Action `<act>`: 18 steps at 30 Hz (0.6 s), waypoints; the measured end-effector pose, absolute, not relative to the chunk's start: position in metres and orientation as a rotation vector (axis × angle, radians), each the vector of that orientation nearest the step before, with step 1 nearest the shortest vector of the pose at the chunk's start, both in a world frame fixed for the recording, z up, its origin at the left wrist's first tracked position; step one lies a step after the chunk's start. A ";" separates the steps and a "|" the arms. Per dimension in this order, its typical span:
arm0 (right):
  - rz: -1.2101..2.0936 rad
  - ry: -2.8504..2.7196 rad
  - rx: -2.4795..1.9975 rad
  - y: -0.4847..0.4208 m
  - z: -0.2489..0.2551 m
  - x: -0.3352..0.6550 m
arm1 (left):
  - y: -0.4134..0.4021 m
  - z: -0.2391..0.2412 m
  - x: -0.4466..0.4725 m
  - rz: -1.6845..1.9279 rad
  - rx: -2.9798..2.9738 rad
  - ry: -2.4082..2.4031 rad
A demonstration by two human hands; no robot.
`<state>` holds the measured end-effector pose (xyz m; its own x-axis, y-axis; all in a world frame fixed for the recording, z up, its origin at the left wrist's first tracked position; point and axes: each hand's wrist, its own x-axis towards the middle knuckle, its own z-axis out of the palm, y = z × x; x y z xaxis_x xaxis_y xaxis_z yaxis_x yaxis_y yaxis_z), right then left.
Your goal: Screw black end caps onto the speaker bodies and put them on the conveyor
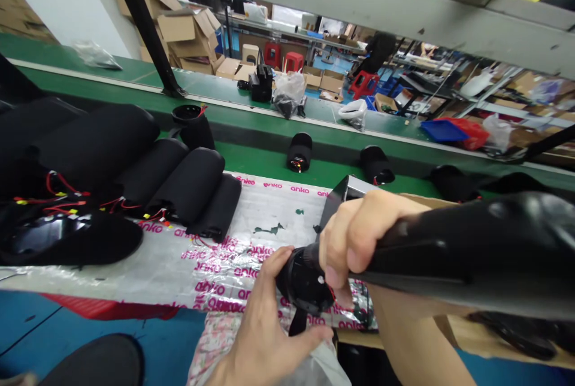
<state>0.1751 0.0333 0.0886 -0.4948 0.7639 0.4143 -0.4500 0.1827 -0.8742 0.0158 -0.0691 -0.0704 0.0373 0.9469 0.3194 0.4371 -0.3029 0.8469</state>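
Note:
My right hand point(359, 233) is wrapped around a long black power screwdriver point(458, 254), whose thick body runs close past the camera to the right edge. Its narrow ribbed nose meets a round black housing point(303, 284) on the bench; the exact contact point is hidden. My left hand point(269, 314) steadies this housing from the left, fingers along its side and thumb stretched below it. A bit of red wire shows at the housing's right side. Just behind my right hand stands a dark box-shaped thing with a silvery top point(353, 188).
Black fabric-covered cylinders point(188, 185) with loose wires lie at left on the plastic-wrapped bench point(265, 218). More black cylinders point(299, 151) stand on the green conveyor point(251, 155) beyond. A grey beam point(314, 0) crosses overhead. An open carton point(476, 338) is at lower right.

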 end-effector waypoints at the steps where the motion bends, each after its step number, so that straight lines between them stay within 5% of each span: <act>1: 1.548 -1.448 -0.320 0.035 0.089 0.173 | -0.069 -0.072 0.017 1.235 1.790 1.425; 18: 1.433 -1.301 -0.320 0.032 0.097 0.161 | -0.037 -0.140 0.034 1.757 1.796 0.880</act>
<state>0.1607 0.0322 0.0966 -0.3446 0.8244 0.4490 -0.5259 0.2266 -0.8198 0.0341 -0.0366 -0.1401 -0.0282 0.7251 0.6880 0.1163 -0.6812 0.7228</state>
